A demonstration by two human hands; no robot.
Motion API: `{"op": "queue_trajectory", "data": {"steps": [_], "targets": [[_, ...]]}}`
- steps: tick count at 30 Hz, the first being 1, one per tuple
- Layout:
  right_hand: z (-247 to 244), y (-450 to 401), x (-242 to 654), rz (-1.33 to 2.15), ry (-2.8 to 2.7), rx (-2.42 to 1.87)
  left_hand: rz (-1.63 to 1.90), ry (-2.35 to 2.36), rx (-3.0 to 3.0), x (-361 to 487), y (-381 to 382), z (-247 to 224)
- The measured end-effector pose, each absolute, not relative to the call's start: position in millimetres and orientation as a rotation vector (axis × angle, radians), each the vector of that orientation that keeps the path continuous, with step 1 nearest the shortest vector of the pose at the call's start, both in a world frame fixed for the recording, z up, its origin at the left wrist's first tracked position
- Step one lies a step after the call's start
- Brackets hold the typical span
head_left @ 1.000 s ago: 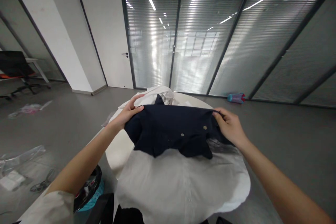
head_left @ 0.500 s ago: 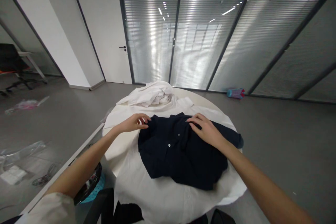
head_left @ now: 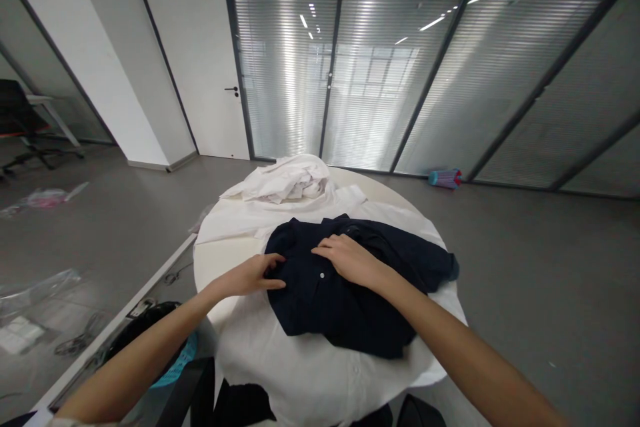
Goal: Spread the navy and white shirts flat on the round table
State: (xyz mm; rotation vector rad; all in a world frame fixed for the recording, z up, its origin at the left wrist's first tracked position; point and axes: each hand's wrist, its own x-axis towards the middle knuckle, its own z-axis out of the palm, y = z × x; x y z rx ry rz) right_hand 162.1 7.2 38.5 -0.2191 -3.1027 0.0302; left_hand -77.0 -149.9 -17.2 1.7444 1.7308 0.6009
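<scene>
Left hand (head_left: pixel 255 275): I have it at the left edge of the navy shirt (head_left: pixel 350 310), thumb and fingers well parted, tips at the fabric and not closed together.
Right hand (head_left: pixel 347 259): I rest it on the middle of the shirt, back up, fingers stretched leftward; the thumb is hidden, so I cannot tell whether it has hold of a fold.
Shirt: it lies rumpled near the middle of the round table (head_left: pixel 220 259), one sleeve reaching right, a pale button (head_left: pixel 322 275) showing between the two hands.
White cloth (head_left: pixel 305 373): it spreads beneath the shirt and hangs over the table's near edge.
Bundle (head_left: pixel 300 180): white and crumpled, it sits on the far side of the table, beyond the shirt.
Bin (head_left: pixel 184 361): blue with a black liner, it stands on the floor left of the table, partly behind the left forearm.
Basket (head_left: pixel 444 179): blue and pink, it lies on the floor by the glass wall (head_left: pixel 370 107).
Door (head_left: pixel 213 47): white with a dark handle, it adjoins the glass.
Chair (head_left: pixel 20 113): I see it at far left, beside a desk.
</scene>
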Motion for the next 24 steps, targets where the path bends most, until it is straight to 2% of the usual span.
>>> {"op": "queue_trajectory", "data": {"steps": [9,13,15,17,19,21,24], "targets": [[57,15,100,0.331,-3.141,0.273,1.329,1.482,1.734,-35,-163,8],[79,24,89,0.228,-2.901,0.288,1.705,1.355,1.434,-23,-162,-2],[93,33,88,0.316,-2.738,0.276,1.852,1.298,1.222,-16,-158,-16],[108,43,91,0.455,-2.572,0.179,1.77,1.2,1.088,-9,-155,-28],[125,55,95,0.504,-2.407,-0.015,1.527,1.092,1.092,-1,-151,-35],[143,64,102,0.448,-2.259,-0.191,1.327,1.015,1.16,6,-146,-37],[168,74,114,0.306,-2.111,-0.347,1.279,0.944,1.163,12,-135,-33]]}}
